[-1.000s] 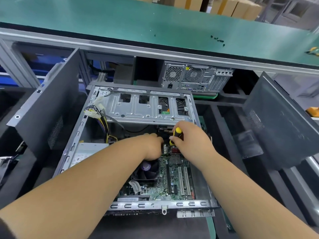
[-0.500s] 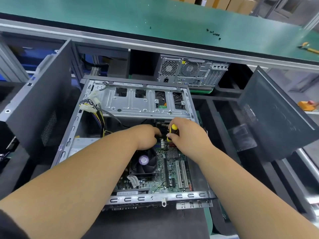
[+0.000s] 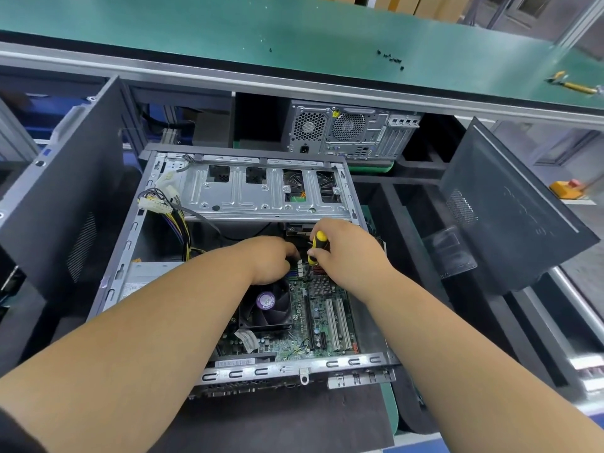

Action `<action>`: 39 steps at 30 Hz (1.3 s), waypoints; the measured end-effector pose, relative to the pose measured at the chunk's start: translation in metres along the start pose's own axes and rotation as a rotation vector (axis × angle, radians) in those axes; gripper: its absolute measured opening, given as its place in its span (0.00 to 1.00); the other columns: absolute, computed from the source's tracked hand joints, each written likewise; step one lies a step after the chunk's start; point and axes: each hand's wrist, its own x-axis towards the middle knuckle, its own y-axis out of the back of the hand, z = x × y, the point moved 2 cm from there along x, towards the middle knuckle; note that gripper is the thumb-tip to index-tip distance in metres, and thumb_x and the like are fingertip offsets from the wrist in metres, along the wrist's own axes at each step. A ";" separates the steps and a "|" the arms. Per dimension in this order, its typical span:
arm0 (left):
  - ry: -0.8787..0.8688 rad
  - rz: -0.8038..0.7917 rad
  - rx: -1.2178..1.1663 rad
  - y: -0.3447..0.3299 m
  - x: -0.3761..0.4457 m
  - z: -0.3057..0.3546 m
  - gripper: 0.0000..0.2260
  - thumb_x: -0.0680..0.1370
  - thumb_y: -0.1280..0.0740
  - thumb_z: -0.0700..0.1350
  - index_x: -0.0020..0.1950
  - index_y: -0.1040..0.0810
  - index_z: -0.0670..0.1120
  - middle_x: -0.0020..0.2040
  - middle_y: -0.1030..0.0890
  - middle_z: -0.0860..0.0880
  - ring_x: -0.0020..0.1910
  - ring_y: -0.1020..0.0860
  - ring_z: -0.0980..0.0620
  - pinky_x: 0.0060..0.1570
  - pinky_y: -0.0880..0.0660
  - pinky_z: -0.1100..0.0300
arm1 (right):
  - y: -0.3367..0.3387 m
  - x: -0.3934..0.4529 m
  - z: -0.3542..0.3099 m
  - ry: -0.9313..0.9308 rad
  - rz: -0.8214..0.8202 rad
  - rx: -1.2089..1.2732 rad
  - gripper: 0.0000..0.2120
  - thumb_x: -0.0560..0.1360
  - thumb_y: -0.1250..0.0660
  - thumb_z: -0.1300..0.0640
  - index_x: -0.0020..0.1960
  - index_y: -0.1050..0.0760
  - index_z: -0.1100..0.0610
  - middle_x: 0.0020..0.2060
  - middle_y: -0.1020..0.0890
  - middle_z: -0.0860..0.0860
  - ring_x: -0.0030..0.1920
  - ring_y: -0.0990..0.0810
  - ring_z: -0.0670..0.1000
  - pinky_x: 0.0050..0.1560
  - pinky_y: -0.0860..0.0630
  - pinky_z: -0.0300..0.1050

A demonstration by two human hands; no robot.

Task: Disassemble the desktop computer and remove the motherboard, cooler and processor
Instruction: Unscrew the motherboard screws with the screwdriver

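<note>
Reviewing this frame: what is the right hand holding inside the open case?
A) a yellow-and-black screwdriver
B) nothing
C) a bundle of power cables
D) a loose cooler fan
A: the right hand grips a screwdriver with a yellow-and-black handle, tip down toward the motherboard; the cooler sits on the board nearer the camera.

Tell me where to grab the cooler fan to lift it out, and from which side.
Grip the cooler fan by its square black frame, coming straight down from above. The open case leaves its top exposed; the left hand hovers over its far edge.
</note>
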 end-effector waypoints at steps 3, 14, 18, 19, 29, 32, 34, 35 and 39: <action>-0.004 0.003 0.002 0.000 0.000 0.000 0.21 0.79 0.42 0.42 0.71 0.28 0.55 0.69 0.27 0.48 0.65 0.28 0.47 0.61 0.30 0.56 | 0.000 0.001 -0.001 0.000 -0.008 -0.008 0.09 0.77 0.33 0.49 0.55 0.27 0.50 0.50 0.21 0.48 0.48 0.23 0.53 0.45 0.25 0.47; -0.012 0.000 0.019 0.000 0.001 0.000 0.20 0.78 0.42 0.41 0.69 0.27 0.53 0.67 0.26 0.47 0.63 0.26 0.46 0.61 0.28 0.53 | -0.001 0.012 -0.004 0.047 0.057 -0.424 0.22 0.79 0.49 0.34 0.39 0.36 0.52 0.27 0.38 0.46 0.41 0.36 0.54 0.50 0.37 0.50; -0.021 0.013 0.027 0.000 0.001 0.000 0.21 0.79 0.42 0.42 0.71 0.28 0.55 0.69 0.27 0.47 0.65 0.28 0.46 0.63 0.30 0.54 | -0.005 0.015 0.003 0.022 0.057 -0.334 0.13 0.81 0.43 0.44 0.48 0.26 0.51 0.30 0.36 0.45 0.41 0.32 0.54 0.52 0.40 0.50; -0.021 0.011 0.028 0.000 0.002 0.000 0.21 0.79 0.42 0.42 0.71 0.28 0.55 0.69 0.27 0.47 0.65 0.28 0.46 0.63 0.30 0.54 | -0.005 0.014 0.003 0.048 0.061 -0.317 0.10 0.81 0.43 0.46 0.50 0.26 0.50 0.31 0.35 0.44 0.42 0.32 0.53 0.51 0.41 0.50; -0.019 -0.009 0.040 -0.001 0.001 0.000 0.21 0.79 0.42 0.42 0.71 0.29 0.54 0.68 0.27 0.46 0.63 0.27 0.45 0.61 0.28 0.51 | -0.006 0.011 -0.001 0.082 0.079 -0.375 0.19 0.80 0.47 0.37 0.46 0.27 0.49 0.33 0.25 0.45 0.45 0.28 0.53 0.54 0.41 0.51; -0.020 0.004 0.046 -0.001 0.003 -0.001 0.20 0.79 0.42 0.43 0.71 0.28 0.54 0.67 0.27 0.46 0.62 0.27 0.45 0.60 0.28 0.53 | -0.006 0.009 -0.002 0.115 0.094 -0.325 0.11 0.80 0.42 0.44 0.51 0.27 0.50 0.36 0.27 0.44 0.46 0.28 0.53 0.54 0.40 0.50; -0.022 0.008 0.049 -0.001 0.003 -0.001 0.20 0.79 0.41 0.43 0.70 0.28 0.53 0.66 0.26 0.46 0.62 0.26 0.45 0.59 0.29 0.54 | -0.005 0.008 -0.001 0.119 0.101 -0.272 0.08 0.77 0.40 0.48 0.52 0.28 0.50 0.38 0.27 0.45 0.46 0.28 0.53 0.54 0.40 0.50; -0.023 0.010 0.050 -0.001 0.003 -0.001 0.20 0.79 0.41 0.43 0.70 0.28 0.53 0.66 0.26 0.45 0.62 0.27 0.45 0.59 0.29 0.54 | -0.005 0.008 -0.001 0.116 0.097 -0.263 0.08 0.76 0.40 0.48 0.51 0.29 0.51 0.39 0.26 0.45 0.46 0.28 0.53 0.54 0.40 0.50; -0.031 0.014 0.054 -0.001 0.003 -0.001 0.19 0.79 0.42 0.43 0.70 0.28 0.52 0.65 0.26 0.45 0.62 0.27 0.44 0.58 0.29 0.53 | -0.004 0.007 -0.003 0.107 0.087 -0.370 0.15 0.78 0.45 0.41 0.49 0.29 0.52 0.37 0.24 0.46 0.43 0.27 0.53 0.55 0.37 0.52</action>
